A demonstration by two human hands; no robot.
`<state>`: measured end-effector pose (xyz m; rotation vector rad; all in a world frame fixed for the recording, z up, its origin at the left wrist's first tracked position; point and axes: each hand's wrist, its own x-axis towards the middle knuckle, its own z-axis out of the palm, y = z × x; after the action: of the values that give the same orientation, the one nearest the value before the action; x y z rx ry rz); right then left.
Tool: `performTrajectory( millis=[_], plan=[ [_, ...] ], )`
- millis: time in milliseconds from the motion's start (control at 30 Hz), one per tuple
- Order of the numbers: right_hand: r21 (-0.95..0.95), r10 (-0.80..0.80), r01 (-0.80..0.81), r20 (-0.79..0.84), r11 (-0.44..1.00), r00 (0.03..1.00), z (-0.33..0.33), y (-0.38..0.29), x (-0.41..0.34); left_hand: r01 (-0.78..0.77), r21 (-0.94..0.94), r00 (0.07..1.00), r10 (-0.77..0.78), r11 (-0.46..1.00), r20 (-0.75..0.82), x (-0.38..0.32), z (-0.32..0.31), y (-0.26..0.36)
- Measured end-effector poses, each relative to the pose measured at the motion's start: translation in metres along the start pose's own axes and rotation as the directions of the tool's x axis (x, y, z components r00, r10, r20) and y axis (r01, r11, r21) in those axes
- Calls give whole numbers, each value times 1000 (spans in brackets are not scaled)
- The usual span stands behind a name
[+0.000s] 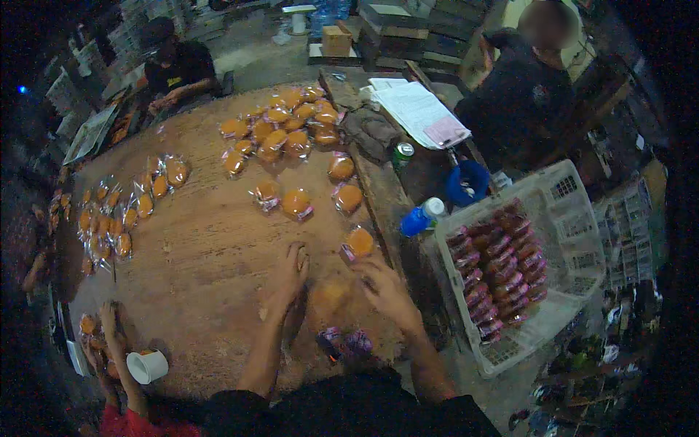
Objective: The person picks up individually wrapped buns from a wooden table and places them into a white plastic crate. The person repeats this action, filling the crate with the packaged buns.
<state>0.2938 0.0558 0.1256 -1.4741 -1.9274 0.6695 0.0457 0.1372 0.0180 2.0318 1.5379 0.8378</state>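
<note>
My left hand (295, 273) is over the wooden table, fingers curled; whether anything is inside them cannot be made out. My right hand (382, 287) has its fingers apart, with the tips close to a round orange-brown bun in clear wrap (360, 242); contact is unclear. A blurred tan patch (329, 297) shows between my hands, too smeared to identify. Pink-printed wrappers (357, 341) lie close to my body, beside a dark object with an orange spot (330, 349). Farther up are more wrapped buns (297, 204) and a large group of them (273, 143).
On my right, a plastic crate (573, 240) holds rows of pink-wrapped packs (502, 267). A blue bottle (418, 220), blue cup (467, 183), can (403, 153) and papers (418, 112) line the ledge. Co-workers' hands (109, 328) work at left, near a white tub (147, 367).
</note>
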Motion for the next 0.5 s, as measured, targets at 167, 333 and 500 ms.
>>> performTrajectory(
  millis=[167,333,500],
  plan=[
    [-385,206,-164,70,908,976,66,98,46,-201,163,977,210,966,-45,81,7,-31],
    [-387,256,-160,210,908,944,77,119,67,-379,358,922,316,853,223,167,15,-59],
    [259,399,-411,100,874,912,98,118,49,-299,550,909,58,780,413,146,18,-36]
  ],
)
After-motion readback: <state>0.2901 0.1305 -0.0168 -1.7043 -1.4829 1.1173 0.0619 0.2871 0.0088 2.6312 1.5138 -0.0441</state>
